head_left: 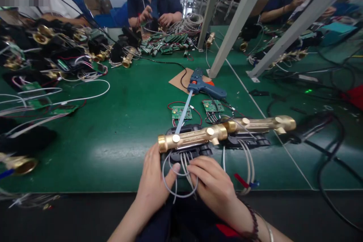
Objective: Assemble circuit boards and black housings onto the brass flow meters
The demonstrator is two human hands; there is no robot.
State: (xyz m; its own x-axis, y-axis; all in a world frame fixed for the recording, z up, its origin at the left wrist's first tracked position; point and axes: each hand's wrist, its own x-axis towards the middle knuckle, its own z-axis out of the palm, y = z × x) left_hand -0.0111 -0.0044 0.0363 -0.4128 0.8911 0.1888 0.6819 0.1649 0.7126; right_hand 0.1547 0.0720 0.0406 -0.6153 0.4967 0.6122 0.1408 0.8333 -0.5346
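A brass pipe fitting (195,137) with threaded ends lies on a black plastic housing (177,155) at the table's near edge. My left hand (153,177) grips the fitting at its left end, its fingertips partly hidden and its thumb beside a looped grey cable (165,181). My right hand (215,185) is closed in a pinch on the grey cables (184,162) coming out of the housing. Behind the fitting lies a green circuit board (181,112) with red and black wires. A second brass fitting (261,124) adjoins on the right, with another circuit board (213,106) behind it.
A blue-grey glue gun (208,87) rests on cardboard (177,80), its pale glue stick (184,112) reaching over the board. Wired brass assemblies (96,58) crowd the left. Grey posts (236,22) stand at the back right; black cables (326,159) hang nearby. Co-workers sit opposite.
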